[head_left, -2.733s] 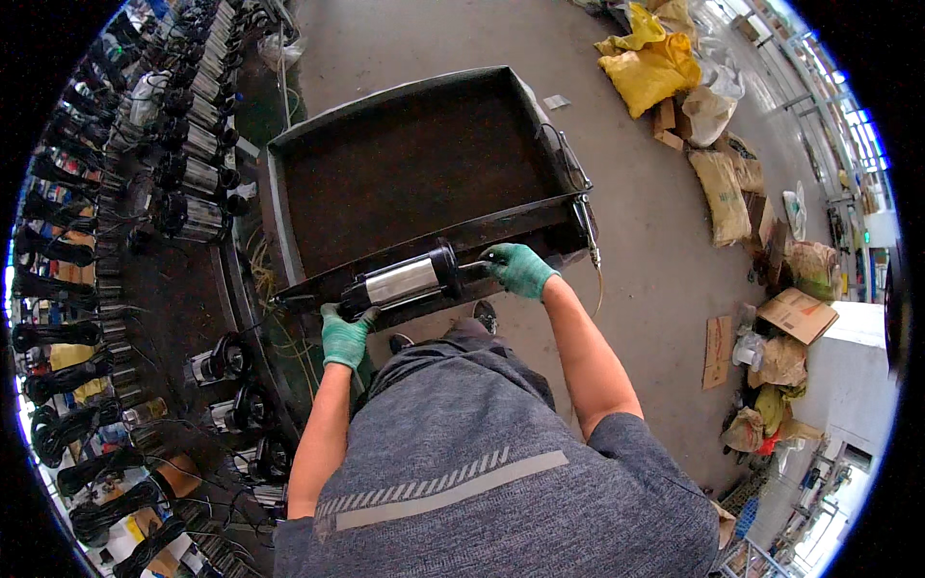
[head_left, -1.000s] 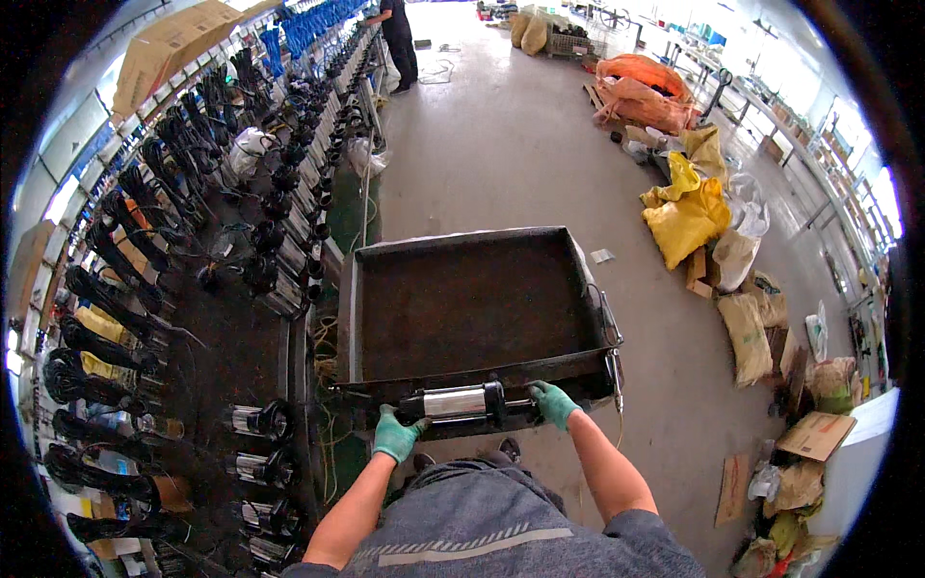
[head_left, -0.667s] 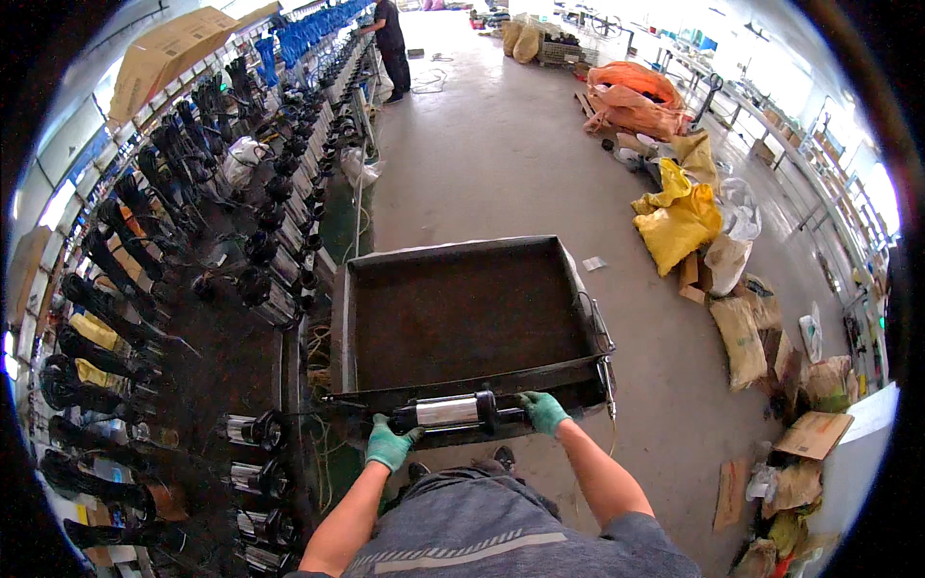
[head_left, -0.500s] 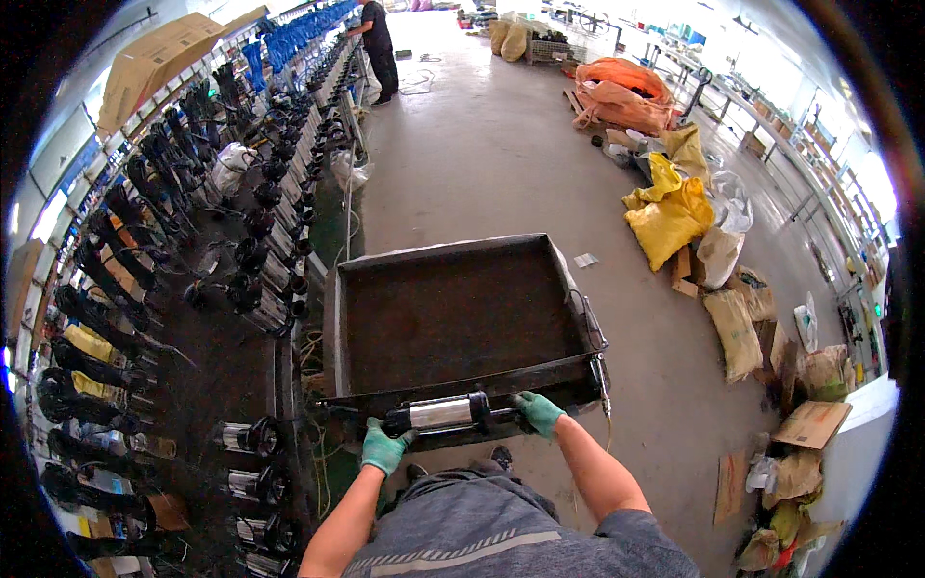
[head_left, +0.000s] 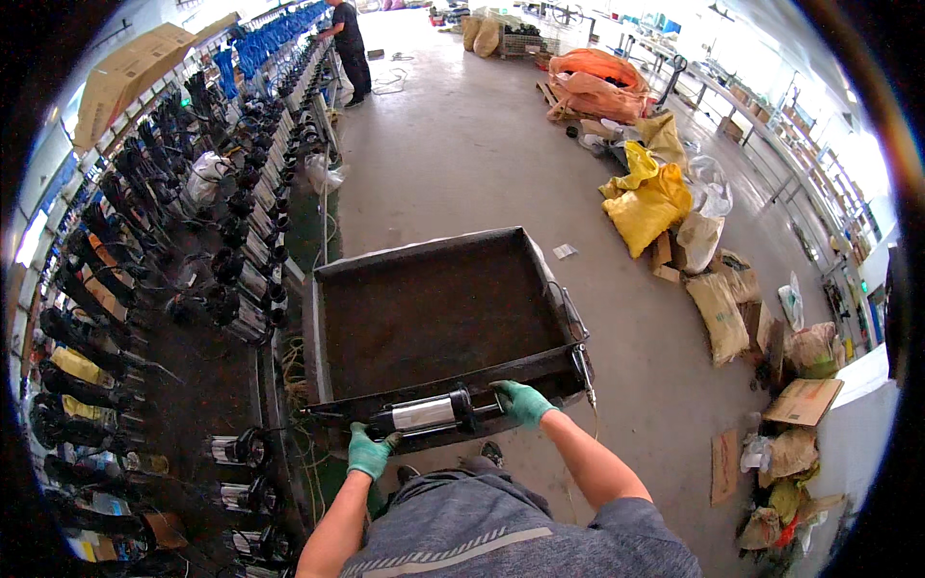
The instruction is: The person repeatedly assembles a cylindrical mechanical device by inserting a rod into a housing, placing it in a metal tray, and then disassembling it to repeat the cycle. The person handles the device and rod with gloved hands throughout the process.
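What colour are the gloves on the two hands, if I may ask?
Green, on both the left hand and right hand; head view.

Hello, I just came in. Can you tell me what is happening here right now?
A person in green gloves holds a silver and black pump cylinder crosswise at the near edge of a large dark metal cart tray. The left hand grips its left end, the right hand its right end. The tray looks empty. On the left, rows of similar pumps line a long rack. Yellow sacks and cardboard lie on the concrete floor to the right, and another person stands far off.
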